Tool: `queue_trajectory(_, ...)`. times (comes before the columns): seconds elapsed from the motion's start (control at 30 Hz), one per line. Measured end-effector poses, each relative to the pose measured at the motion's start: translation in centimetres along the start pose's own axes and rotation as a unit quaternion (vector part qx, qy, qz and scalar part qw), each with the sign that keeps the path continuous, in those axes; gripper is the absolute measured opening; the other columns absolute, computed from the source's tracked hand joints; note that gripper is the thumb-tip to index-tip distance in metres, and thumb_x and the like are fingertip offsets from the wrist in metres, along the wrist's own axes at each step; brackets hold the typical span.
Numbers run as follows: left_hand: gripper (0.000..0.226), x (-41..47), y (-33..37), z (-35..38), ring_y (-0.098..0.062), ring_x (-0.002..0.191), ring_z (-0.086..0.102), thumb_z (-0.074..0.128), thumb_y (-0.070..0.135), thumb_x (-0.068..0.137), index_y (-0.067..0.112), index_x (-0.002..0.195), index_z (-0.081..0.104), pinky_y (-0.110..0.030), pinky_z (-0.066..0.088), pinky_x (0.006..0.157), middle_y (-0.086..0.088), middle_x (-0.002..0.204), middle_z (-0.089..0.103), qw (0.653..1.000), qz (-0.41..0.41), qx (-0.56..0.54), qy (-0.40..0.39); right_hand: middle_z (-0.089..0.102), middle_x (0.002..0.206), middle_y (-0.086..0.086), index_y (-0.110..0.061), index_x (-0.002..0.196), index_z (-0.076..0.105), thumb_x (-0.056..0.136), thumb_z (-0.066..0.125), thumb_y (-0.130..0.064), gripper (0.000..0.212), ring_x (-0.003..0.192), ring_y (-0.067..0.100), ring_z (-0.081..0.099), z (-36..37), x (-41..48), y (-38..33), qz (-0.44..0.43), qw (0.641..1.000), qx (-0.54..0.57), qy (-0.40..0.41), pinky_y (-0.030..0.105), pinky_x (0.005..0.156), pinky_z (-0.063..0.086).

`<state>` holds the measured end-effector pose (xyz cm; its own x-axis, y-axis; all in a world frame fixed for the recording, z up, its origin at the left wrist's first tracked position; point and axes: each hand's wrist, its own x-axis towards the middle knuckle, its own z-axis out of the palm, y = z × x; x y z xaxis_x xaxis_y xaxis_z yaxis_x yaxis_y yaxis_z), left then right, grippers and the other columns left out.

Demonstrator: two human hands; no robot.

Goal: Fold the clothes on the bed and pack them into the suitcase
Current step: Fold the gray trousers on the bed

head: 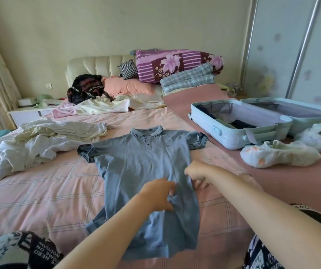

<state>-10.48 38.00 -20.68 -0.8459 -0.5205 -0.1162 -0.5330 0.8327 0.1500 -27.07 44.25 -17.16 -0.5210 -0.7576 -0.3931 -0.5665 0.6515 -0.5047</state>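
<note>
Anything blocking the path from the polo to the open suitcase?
Nothing visible. Only bare bed lies between the polo shirt and the suitcase, which lies open. The two white bags sit to the right of that line, beside the case.

This is a home bedroom. A bed (49,191) with a padded headboard (97,66) fills the middle, with pillows (128,86) and folded quilts (175,63) at the top. A nightstand (27,113) stands at the left and sliding wardrobe doors (280,45) at the upper right.

Both forearms outstretched, left hand (160,195) and right hand (196,174) close together, fingers curled.
</note>
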Motion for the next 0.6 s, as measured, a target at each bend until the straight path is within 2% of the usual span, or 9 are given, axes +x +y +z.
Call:
queue_trajectory(0.1,0.012,0.1,-2.3,-0.6,-0.017,0.087,0.062,0.076,0.023,0.077,0.023,0.087,0.069,-0.024,0.048,0.077,0.003,0.089,0.067,0.992,-0.017,-0.117,0.045,0.062,0.087,0.008,-0.009,0.098,0.052,0.109,0.032,-0.023,0.027,0.06,0.023,0.068,-0.9,0.1,-1.3,-0.042,0.971,0.23,-0.059,0.035,0.064,0.05)
queue_trajectory(0.17,0.011,-0.2,-4.4,-1.7,-0.016,0.08,0.058,0.074,0.019,0.079,0.026,0.08,0.066,-0.023,0.041,0.069,0.005,0.079,0.063,0.977,-0.056,-0.165,0.123,0.071,0.1,0.005,-0.017,0.102,0.05,0.11,0.034,-0.026,0.02,0.073,0.02,0.073,-1.2,0.5,-2.4,-0.112,0.931,0.334,-0.094,0.039,0.08,0.051)
queue_trajectory(0.23,0.014,-0.3,-7.4,-2.7,-0.02,0.082,0.058,0.07,0.017,0.081,0.027,0.078,0.061,-0.025,0.039,0.068,0.002,0.08,0.063,0.96,-0.138,-0.154,0.191,0.073,0.113,0.003,-0.02,0.104,0.049,0.107,0.042,-0.018,0.008,0.09,0.022,0.073,-1.2,1.3,-3.3,-0.161,0.906,0.384,-0.079,0.04,0.086,0.048)
queue_trajectory(0.3,0.008,-0.8,-10.6,-3.1,-0.027,0.093,0.061,0.065,0.013,0.084,0.021,0.085,0.063,-0.028,0.046,0.076,-0.005,0.096,0.068,0.952,-0.212,-0.095,0.2,0.072,0.111,0.004,-0.019,0.103,0.052,0.102,0.05,-0.008,0.011,0.091,0.023,0.072,-0.7,2.0,-3.8,-0.183,0.915,0.358,-0.045,0.039,0.082,0.051)
queue_trajectory(0.37,0.021,-1.2,-12.4,-3.1,-0.028,0.098,0.062,0.06,0.01,0.084,0.014,0.104,0.065,-0.036,0.052,0.083,-0.009,0.111,0.065,0.948,-0.24,-0.073,0.198,0.071,0.105,0.006,-0.016,0.098,0.057,0.097,0.053,0.0,0.017,0.079,0.019,0.07,0.3,2.2,-3.8,-0.195,0.941,0.277,-0.026,0.032,0.066,0.049)
queue_trajectory(0.47,0.024,-1.6,-10.6,-3.1,-0.018,0.093,0.06,0.059,0.023,0.09,0.026,0.114,0.06,-0.034,0.052,0.078,0.001,0.112,0.057,0.946,-0.163,-0.126,0.251,0.072,0.097,0.008,-0.01,0.097,0.066,0.09,0.056,0.008,0.022,0.07,0.013,0.065,2.2,2.4,-3.6,-0.216,0.96,0.177,-0.017,0.022,0.056,0.046)
queue_trajectory(0.5,0.026,-1.7,-9.3,-3.1,-0.014,0.095,0.058,0.063,0.038,0.089,0.034,0.114,0.059,-0.034,0.051,0.08,0.006,0.112,0.054,0.956,-0.117,-0.125,0.238,0.073,0.099,0.009,-0.009,0.099,0.07,0.087,0.059,0.009,0.024,0.076,0.013,0.065,2.8,2.4,-3.6,-0.231,0.962,0.147,-0.009,0.02,0.06,0.049)
queue_trajectory(0.53,0.04,-1.8,-8.3,-2.9,-0.012,0.102,0.054,0.065,0.055,0.081,0.04,0.117,0.058,-0.035,0.05,0.085,0.01,0.116,0.05,0.97,-0.083,-0.116,0.195,0.073,0.104,0.009,-0.008,0.104,0.072,0.085,0.064,0.008,0.027,0.086,0.013,0.066,3.4,2.5,-3.6,-0.248,0.963,0.107,-0.003,0.019,0.071,0.052)
queue_trajectory(0.6,0.071,-1.8,-7.5,-2.0,-0.011,0.115,0.04,0.065,0.072,0.06,0.047,0.126,0.054,-0.038,0.047,0.094,0.013,0.125,0.039,0.992,-0.076,-0.055,0.081,0.071,0.117,0.0,-0.014,0.119,0.071,0.081,0.074,-0.003,0.039,0.103,0.01,0.062,4.4,2.4,-3.5,-0.271,0.963,0.005,-0.008,0.021,0.089,0.048)
